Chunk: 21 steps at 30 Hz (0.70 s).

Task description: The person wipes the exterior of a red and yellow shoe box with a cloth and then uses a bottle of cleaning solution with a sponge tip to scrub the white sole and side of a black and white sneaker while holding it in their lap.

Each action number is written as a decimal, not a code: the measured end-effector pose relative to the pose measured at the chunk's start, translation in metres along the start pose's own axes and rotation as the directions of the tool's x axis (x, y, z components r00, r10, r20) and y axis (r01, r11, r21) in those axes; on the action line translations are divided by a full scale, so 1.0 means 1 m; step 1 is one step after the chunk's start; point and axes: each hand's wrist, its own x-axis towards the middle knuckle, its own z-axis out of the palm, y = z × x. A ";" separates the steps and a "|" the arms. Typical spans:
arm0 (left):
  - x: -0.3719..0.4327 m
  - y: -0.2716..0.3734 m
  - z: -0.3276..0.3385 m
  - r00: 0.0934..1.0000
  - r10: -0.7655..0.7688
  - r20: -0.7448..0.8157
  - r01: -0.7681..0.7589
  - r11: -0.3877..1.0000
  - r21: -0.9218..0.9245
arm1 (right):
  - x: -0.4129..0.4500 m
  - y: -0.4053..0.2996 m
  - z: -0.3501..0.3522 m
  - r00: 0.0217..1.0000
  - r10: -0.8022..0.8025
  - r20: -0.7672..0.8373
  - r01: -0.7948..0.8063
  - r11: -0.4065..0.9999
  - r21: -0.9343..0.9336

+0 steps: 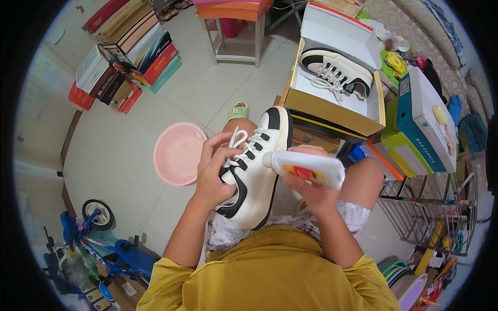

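Note:
A white sneaker (260,167) with black toe and heel panels is tilted over my lap, its toe pointing away from me. My left hand (214,171) grips it at the collar and tongue, beside the white laces (241,142). In my right hand (315,194) is a white plastic bottle (307,169) with a red and yellow label. The bottle lies nearly sideways, and its cream-coloured tip meets the sneaker's side just above the sole; whether anything comes out cannot be seen. A matching sneaker (338,72) rests in an opened shoebox (330,109) at the upper right.
A pink basin (179,153) stands on the tiled floor to the left. Stacked shoeboxes (136,46) rise at the upper left. More boxes (420,124) sit on a metal rack (428,210) at the right. A blue child's bike (120,256) is at the lower left, a small table (233,11) ahead.

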 end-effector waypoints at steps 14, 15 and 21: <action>-0.016 -0.025 0.035 0.996 -0.037 -0.080 0.012 0.955 -0.295 | -0.008 -0.003 0.008 0.978 0.202 -0.056 -0.204 0.978 -0.039; -0.016 -0.025 0.035 0.996 -0.039 -0.078 0.014 0.955 -0.297 | -0.010 -0.004 0.008 0.988 0.155 -0.020 -0.156 0.987 -0.029; -0.016 -0.024 0.036 0.992 -0.083 -0.091 0.049 0.943 -0.330 | -0.014 -0.011 0.023 0.951 0.307 0.037 -0.309 0.950 0.041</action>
